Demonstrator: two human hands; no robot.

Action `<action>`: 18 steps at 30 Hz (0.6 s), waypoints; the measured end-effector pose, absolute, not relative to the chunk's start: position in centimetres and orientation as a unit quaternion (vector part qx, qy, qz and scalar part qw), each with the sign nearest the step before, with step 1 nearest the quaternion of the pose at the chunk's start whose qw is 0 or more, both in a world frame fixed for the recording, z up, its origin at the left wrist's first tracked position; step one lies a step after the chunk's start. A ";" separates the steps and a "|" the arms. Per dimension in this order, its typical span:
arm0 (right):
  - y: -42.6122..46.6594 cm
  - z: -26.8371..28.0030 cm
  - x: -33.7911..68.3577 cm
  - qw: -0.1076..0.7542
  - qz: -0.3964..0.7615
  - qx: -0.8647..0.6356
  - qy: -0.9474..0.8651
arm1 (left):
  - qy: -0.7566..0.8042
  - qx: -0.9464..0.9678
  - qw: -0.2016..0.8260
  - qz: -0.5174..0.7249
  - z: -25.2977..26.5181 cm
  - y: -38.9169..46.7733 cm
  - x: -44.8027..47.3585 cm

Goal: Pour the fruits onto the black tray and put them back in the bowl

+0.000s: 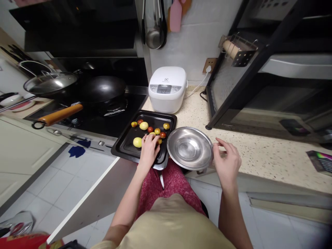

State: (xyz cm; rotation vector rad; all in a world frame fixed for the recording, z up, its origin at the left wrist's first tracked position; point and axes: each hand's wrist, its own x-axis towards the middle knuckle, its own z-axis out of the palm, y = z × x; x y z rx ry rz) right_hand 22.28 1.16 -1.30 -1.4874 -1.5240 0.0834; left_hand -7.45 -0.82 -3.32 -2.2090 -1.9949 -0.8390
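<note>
My left hand [149,148] reaches down into a black baking tray [124,149], its fingers curled among small round fruits. Their tips are partly hidden, so what they grip does not show clearly. Around them lie several red and yellow-orange cherry tomatoes [166,126] and larger pale yellow fruits [137,142] whose kind I cannot tell. A shallow stainless steel basin [190,148] stands right of the tray, bare inside and jutting past the counter edge. Beside its right rim is my right hand [227,157], thumb close to the rim, thumb and forefinger apart.
A white rice cooker [167,90] stands behind the tray. To the left, a wok [101,90] with a wooden handle and a lidded pan [50,84] sit on the stove. A black rack with an oven [285,103] rises at right. Below the tray, a cabinet door [103,193] hangs open.
</note>
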 end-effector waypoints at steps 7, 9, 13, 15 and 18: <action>-2.5 0.6 17.3 0.506 0.052 -0.365 -0.780 | -0.550 -0.685 -0.094 -0.469 -0.1 -2.5 -6.0; -2.9 0.3 16.2 0.480 0.067 -0.336 -0.808 | -0.515 -0.682 -0.143 -0.498 0.9 -3.3 -5.1; -3.0 -0.5 15.3 0.459 0.079 -0.317 -0.826 | -0.466 -0.674 -0.262 -0.510 1.8 -4.5 -3.2; -2.9 -0.8 15.4 0.465 0.075 -0.317 -0.823 | -0.457 -0.666 -0.295 -0.511 1.7 -4.8 -2.5; -2.9 -1.0 15.7 0.471 0.078 -0.322 -0.817 | -0.453 -0.663 -0.313 -0.507 1.4 -5.0 -1.8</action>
